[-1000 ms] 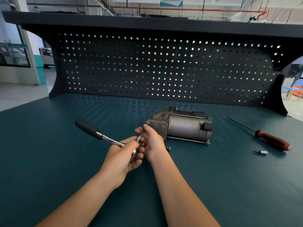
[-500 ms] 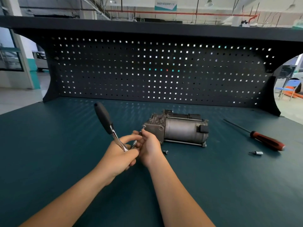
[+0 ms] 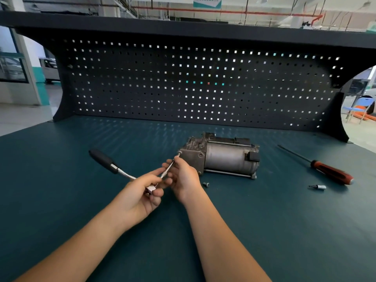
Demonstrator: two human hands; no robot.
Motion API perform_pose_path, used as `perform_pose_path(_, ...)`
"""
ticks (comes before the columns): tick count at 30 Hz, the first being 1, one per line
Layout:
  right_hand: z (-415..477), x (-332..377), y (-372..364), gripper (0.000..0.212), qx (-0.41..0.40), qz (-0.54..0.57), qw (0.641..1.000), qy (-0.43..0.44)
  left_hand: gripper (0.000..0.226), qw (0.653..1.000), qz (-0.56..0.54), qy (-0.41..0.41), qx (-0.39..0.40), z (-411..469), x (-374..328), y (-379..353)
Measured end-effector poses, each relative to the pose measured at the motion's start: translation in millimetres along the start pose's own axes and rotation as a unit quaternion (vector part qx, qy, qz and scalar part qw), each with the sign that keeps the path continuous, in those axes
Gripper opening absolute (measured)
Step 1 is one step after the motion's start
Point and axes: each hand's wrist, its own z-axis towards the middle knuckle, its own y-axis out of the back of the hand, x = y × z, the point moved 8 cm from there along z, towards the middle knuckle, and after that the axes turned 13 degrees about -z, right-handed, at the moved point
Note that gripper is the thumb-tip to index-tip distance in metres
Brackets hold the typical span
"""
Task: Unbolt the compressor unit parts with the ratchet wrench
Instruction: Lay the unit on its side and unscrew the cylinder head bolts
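The grey compressor unit (image 3: 221,156) lies on its side in the middle of the green bench. A ratchet wrench (image 3: 105,161) with a black handle points up to the left. My left hand (image 3: 140,195) grips the wrench at its head. From there a thin extension bar runs up to a bolt (image 3: 179,153) at the compressor's left front corner. My right hand (image 3: 184,178) pinches that bar just short of the bolt. One loose bolt (image 3: 206,184) lies on the mat beside my right wrist.
A red-handled screwdriver (image 3: 331,175) lies to the right of the compressor, with a small socket bit (image 3: 318,187) in front of it. A black pegboard (image 3: 193,84) closes off the back of the bench (image 3: 61,180).
The wrench handle swung up to near vertical half a second ago and is now back down to the left. Both hands stay at the bolt.
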Motion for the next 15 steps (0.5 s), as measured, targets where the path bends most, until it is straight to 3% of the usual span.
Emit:
perform_pose_path(4, 0.3, 8.2, 10.3, 0.021, -0.036, -0.085, 0.996, 0.011, 0.030, 0.999, -0.029, 0.015, 0.002, -2.1, -2.2, 2.8)
perform_pose_path(7, -0.3, 31.6, 35.9, 0.025, -0.084, -0.231, 0.967, 0.068, 0.025, 0.999, -0.044, -0.005, -0.009, -6.7, -16.8, 12.7)
perform_pose_path(11, -10.5, 66.0, 90.5, 0.016, -0.220, -0.504, 0.825, 0.127, 0.023, 0.997, -0.024, -0.074, -0.023, -10.0, -43.8, 22.4)
perform_pose_path(15, -7.5, 59.0, 100.6, 0.022, -0.160, -0.644, 0.743, 0.088, 0.025, 0.977, 0.121, -0.175, -0.030, -2.9, -67.1, 13.1)
